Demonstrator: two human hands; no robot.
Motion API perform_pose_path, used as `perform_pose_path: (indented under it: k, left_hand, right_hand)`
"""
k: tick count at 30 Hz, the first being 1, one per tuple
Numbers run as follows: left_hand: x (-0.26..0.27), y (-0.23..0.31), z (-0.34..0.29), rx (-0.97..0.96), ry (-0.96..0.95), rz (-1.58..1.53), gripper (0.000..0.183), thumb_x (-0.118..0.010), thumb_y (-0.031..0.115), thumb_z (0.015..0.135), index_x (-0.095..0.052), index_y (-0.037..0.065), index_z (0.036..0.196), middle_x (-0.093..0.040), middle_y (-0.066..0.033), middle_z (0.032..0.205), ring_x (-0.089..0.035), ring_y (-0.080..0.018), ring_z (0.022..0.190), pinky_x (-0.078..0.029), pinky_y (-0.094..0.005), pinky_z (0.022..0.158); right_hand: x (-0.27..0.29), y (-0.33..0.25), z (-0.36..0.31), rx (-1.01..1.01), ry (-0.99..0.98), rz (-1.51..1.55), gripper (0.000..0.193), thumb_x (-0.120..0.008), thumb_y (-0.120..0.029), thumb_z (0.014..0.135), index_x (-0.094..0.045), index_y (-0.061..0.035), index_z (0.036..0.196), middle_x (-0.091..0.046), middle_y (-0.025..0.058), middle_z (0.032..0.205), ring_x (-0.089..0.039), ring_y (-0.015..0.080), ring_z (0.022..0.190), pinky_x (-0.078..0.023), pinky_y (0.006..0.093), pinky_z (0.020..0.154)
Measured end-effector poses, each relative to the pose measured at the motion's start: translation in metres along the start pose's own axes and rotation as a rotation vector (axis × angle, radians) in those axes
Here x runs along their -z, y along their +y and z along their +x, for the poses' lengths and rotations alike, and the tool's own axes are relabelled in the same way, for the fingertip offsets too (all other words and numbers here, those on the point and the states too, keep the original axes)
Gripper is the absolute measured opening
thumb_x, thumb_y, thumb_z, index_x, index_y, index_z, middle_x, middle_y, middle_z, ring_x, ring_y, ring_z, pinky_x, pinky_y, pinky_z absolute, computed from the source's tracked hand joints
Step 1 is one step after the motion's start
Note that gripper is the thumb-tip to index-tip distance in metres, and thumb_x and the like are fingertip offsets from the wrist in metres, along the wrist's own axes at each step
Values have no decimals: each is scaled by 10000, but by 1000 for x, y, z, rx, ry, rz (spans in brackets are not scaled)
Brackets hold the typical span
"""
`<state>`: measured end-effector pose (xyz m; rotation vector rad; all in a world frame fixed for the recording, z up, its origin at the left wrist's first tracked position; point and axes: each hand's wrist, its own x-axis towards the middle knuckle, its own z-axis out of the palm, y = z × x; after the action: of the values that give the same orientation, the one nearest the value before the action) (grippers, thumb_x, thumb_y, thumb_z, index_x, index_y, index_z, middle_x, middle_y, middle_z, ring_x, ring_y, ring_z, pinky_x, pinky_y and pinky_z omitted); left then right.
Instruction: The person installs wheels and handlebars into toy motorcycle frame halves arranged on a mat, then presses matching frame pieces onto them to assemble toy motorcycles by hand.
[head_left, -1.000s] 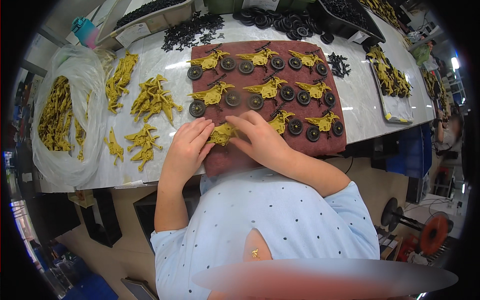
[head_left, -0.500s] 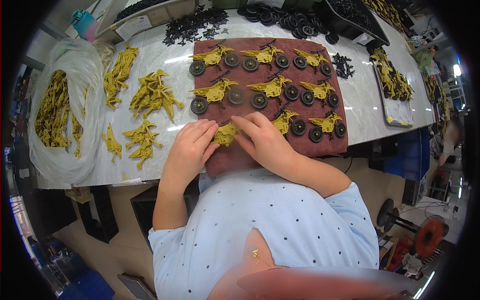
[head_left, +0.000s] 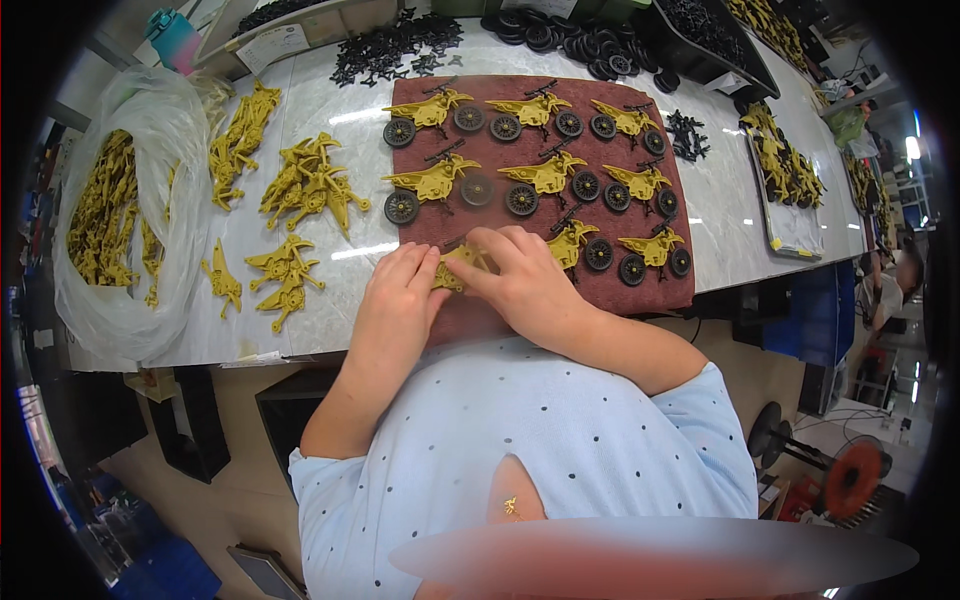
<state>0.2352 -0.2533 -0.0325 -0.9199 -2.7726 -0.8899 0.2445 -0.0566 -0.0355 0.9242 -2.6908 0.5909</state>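
A yellow plastic toy motorcycle body (head_left: 452, 277) is pinched between my two hands over the near left part of a dark red cloth pad (head_left: 655, 296). My left hand (head_left: 402, 292) grips it from the left, fingers bent. From the right, the thumb and fingers of my right hand (head_left: 522, 278) press on its top and cover much of it. A dark handlebar piece shows partly behind my fingers. Around my hands on the pad lie rows of yellow motorcycle bodies (head_left: 433, 181) with black handlebars and black spoked wheels (head_left: 521, 199).
Loose yellow bodies (head_left: 308, 185) lie in heaps on the left of the table, beside a clear plastic bag (head_left: 170, 318) full of them. Black parts (head_left: 395, 45) and black wheels (head_left: 600, 45) are piled at the back. A tray (head_left: 797, 238) of yellow and black pieces stands right.
My right hand's fingers have shifted slightly left and down, covering more of the yellow body. My left hand has moved slightly right, and the view has shifted a little.
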Motion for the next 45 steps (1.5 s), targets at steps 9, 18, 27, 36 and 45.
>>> perform_pose_path:
  k: [9, 18, 27, 36, 45]
  left_hand:
    - [-15, 4, -9, -45, 53, 284, 495, -683, 83, 730, -532, -94, 1167, -546, -220, 1174, -513, -357, 1136, -414, -433, 976]
    - [-13, -6, -5, -56, 113, 134, 476, -667, 32, 697, -548, -65, 1148, -561, -191, 1095, -551, -330, 1036, -451, -408, 911]
    - [-9, -19, 6, -230, 233, 109, 388, -709, 52, 682, -581, -27, 1040, -580, -127, 1044, -578, -287, 908, -469, -387, 806]
    - [-14, -23, 9, -195, 325, 117, 315, -719, 125, 713, -606, 27, 989, -628, -66, 921, -603, -219, 838, -386, -383, 790]
    - [-8, -30, 12, -160, 278, 4, 248, -703, 115, 733, -619, 34, 952, -635, -63, 900, -589, -210, 799, -373, -381, 774]
  right_hand:
    - [5, -6, -1, 107, -105, -237, 428, -535, -166, 792, -555, -44, 1202, -494, 131, 1102, -503, 233, 965, -421, 317, 798]
    - [9, -3, 2, 14, -67, 9, 504, -676, -142, 731, -543, -59, 1211, -496, 134, 1144, -493, 281, 1068, -373, 397, 887]
    - [-7, 14, 22, 102, 130, -15, 227, -603, -137, 774, -617, -68, 990, -622, 46, 1000, -561, 203, 960, -387, 377, 875]
    - [-1, 6, 34, 41, 27, -36, 183, -628, -72, 733, -598, -61, 913, -625, 59, 939, -590, 231, 913, -407, 374, 850]
    - [11, 9, 39, -111, 54, 264, 350, -708, -76, 728, -612, -64, 1065, -640, 49, 978, -604, 232, 942, -429, 365, 845]
